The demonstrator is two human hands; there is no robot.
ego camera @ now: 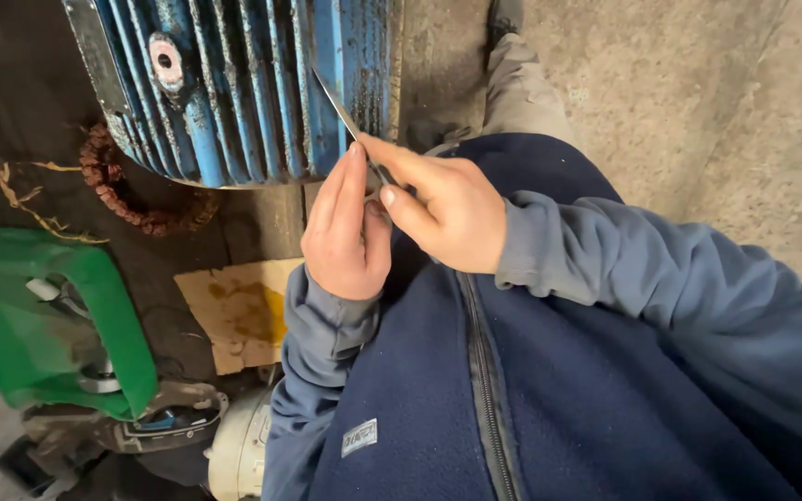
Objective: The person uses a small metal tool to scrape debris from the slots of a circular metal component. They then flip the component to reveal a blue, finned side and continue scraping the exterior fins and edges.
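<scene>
Thin metal blade [338, 104] held at chest height, tip pointing up across the blue ribbed motor housing [243, 83]. Right hand [452, 209] pinches its lower end between thumb and fingers. Left hand [345, 232] closes beside it, fingertips touching the blade. Copper winding [132, 199] lies under the housing; green cloth [48, 315] well apart

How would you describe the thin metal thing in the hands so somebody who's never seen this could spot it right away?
Start at the big blue ribbed motor housing at the top. Just below its right edge, the left hand and right hand meet in front of a navy fleece. The thin metal strip pinched between them slants up across the blue ribs: it is the only slim, grey, blade-like piece there.
</scene>
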